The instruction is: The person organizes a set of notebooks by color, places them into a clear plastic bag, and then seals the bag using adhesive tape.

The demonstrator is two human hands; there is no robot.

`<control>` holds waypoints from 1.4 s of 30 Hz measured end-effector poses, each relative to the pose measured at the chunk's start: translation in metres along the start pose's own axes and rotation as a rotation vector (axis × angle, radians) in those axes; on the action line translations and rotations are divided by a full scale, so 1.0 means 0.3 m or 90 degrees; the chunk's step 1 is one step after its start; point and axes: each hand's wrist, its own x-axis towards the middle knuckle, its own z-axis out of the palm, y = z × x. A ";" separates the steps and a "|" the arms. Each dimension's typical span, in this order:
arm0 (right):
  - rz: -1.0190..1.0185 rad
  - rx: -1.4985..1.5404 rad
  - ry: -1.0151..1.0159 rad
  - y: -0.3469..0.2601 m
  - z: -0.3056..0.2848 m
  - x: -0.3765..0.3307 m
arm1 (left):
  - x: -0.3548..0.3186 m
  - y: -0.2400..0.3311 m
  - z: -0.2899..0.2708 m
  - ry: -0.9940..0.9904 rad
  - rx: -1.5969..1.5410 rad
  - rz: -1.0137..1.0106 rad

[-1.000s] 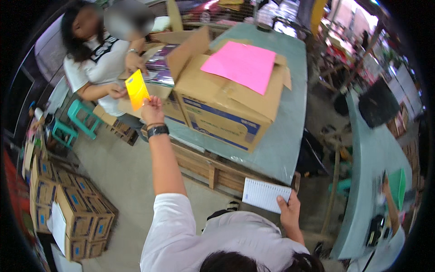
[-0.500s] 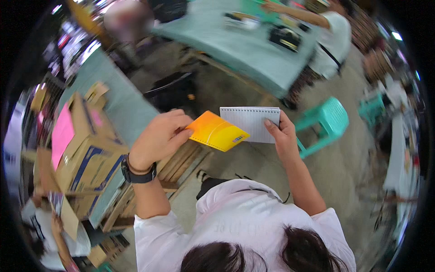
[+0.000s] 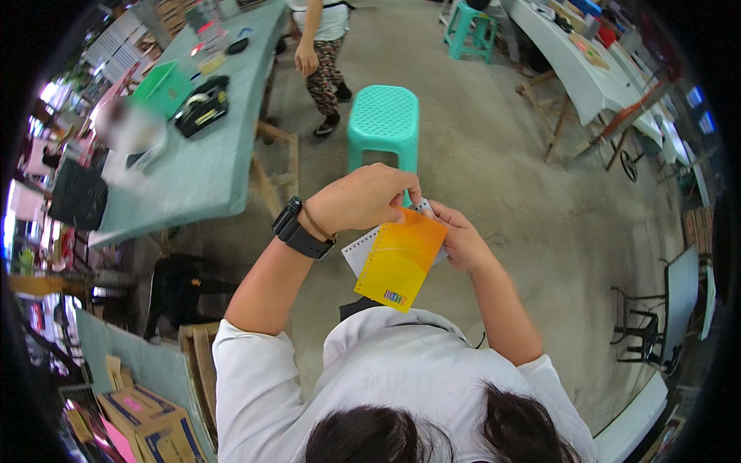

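Note:
My left hand (image 3: 369, 199), with a black watch on its wrist, pinches the upper edge of a yellow-orange notebook cover (image 3: 397, 262). Punched holes run along the cover's left side. Behind it, white notebook pages (image 3: 360, 248) stick out at the left, and a small holed corner shows at the top. My right hand (image 3: 461, 238) grips the pages at their right side, close to the fingers of my left hand. Most of the pages are hidden by the cover. Both hands are held in front of my chest.
A turquoise stool (image 3: 383, 116) stands just beyond my hands. At the left, a green-topped table (image 3: 197, 174) bears a tape dispenser (image 3: 202, 106) and a green basket (image 3: 164, 89). A person (image 3: 324, 54) stands beside it. Cardboard boxes (image 3: 150, 420) sit at the lower left.
My view has swung to the right, bringing the stool straight ahead. The cover, earlier held beside the pages, now overlaps them, and my hands have come together.

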 end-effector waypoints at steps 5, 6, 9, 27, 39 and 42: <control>0.116 0.192 0.041 -0.126 -0.360 0.092 | 0.448 -0.155 0.097 -0.042 -0.244 0.061; 0.128 0.144 0.061 -0.155 -0.439 0.125 | 0.552 -0.187 0.130 -0.037 -0.283 0.086; 0.138 0.040 0.100 -0.202 -0.668 0.192 | 0.834 -0.270 0.235 -0.010 -0.376 0.120; -0.058 -0.231 -0.136 -1.158 -1.874 1.197 | 2.300 -0.721 -0.066 -0.477 -1.231 -0.035; -0.473 -0.803 -0.081 -1.659 -2.295 2.441 | 3.175 -1.384 -0.651 0.371 -1.202 -0.092; -0.439 -0.847 -0.148 -1.731 -2.320 2.725 | 3.381 -1.627 -0.849 0.433 -1.260 -0.073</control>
